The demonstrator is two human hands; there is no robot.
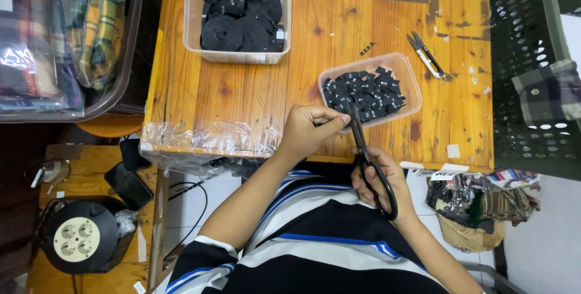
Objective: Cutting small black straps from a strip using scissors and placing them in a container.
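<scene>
My right hand (382, 180) grips the loops of black scissors (365, 155), whose blades point up toward my left hand. My left hand (307, 129) pinches a small black piece, too small to make out, right at the scissor blades, at the front edge of the wooden table (242, 88). Just beyond the blades sits a clear plastic tub (411, 82) holding several small black cut labels (363, 94). A larger clear tub (192, 22) at the table's far side holds a coiled black label ribbon (242, 19).
Small thread snips (426, 55) lie on the table to the right. A dark green plastic crate (532, 70) stands at the right edge. Crumpled clear tape (212, 140) covers the table's front left edge. A black cable reel (78, 236) sits lower left.
</scene>
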